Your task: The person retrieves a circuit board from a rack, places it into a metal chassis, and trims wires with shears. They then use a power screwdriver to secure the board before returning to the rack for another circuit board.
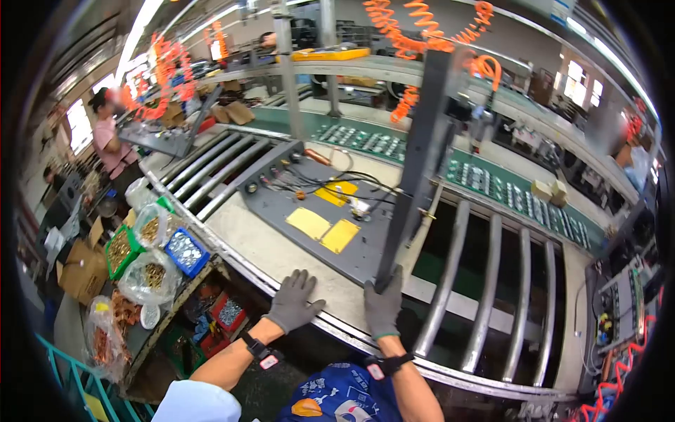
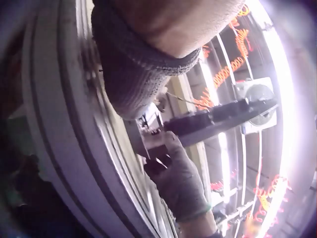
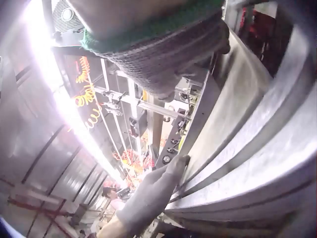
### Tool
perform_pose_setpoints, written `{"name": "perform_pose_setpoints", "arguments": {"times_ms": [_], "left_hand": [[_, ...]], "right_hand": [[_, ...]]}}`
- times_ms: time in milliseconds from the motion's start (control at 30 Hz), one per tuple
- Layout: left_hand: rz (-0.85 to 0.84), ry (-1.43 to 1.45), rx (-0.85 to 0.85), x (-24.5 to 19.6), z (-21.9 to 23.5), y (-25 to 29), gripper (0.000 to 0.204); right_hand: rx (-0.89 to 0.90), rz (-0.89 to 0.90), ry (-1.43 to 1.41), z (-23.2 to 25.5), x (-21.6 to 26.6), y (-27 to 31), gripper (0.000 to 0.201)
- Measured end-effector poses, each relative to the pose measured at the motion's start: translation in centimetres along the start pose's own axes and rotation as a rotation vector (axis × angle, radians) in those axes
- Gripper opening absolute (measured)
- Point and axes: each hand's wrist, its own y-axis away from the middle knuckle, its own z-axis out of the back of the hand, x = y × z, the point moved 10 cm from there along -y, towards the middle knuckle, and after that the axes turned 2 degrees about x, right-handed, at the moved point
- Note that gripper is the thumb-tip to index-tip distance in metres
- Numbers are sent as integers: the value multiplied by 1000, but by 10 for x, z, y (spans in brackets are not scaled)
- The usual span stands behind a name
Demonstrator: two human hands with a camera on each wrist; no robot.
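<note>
A flat dark grey panel (image 1: 281, 204) lies on the work surface, with cables and yellow patches on it. From its near right corner rises a long dark bar (image 1: 422, 148), slightly tilted. My right hand (image 1: 384, 306), in a grey glove, grips the bar's lower end, thumb on one side and fingers on the other. The left wrist view shows this right hand (image 2: 181, 186) at the foot of the bar (image 2: 208, 121). My gloved left hand (image 1: 295, 302) rests, fingers extended, on the surface near the panel's front edge. In the right wrist view the left hand (image 3: 148, 198) is beside the panel.
Metal rollers (image 1: 485, 295) lie right of the panel, more rollers (image 1: 225, 165) at the far left. A green belt (image 1: 492, 183) with small parts runs behind. Left stand a blue bin (image 1: 186, 252), a green bin (image 1: 123, 252) and bags. Orange coiled hoses (image 1: 415, 21) hang above. A person (image 1: 112, 141) stands far left.
</note>
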Motion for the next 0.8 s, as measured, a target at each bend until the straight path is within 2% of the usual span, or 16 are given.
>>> {"name": "perform_pose_setpoints", "arguments": {"times_ms": [67,133,167,200,267,400,467,667,700,800], "left_hand": [[14,8,15,-11,4,1,69],[-128,-9,-134,2,-23,13,69],[-119,-55,-143,-4,-20,15,72],[-141,-92,-119,2,-30,16,81],[-46,-38,18,-1,-35,8,81],[5,-60,89,-40,-17,3,79],[-46,-80,68,-49,-26,9,81],[-92,-43,113,-128,-28,8,89],[-118,-37,120,-141,-32,9,90],[-204,1,140,-187,-32,12,88]], "right_hand": [[58,-133,-43,-1,-2,5,77],[17,66,72,-16,-26,-2,72],[-4,112,42,-20,-33,-5,73],[-24,159,12,-23,-40,-8,74],[-160,188,49,-10,-33,-6,75],[-198,58,213,30,-22,3,84],[-176,27,220,39,-20,2,85],[-166,-57,183,132,-18,21,82],[-264,1,186,147,-21,24,80],[-309,-63,157,195,-24,33,80]]}}
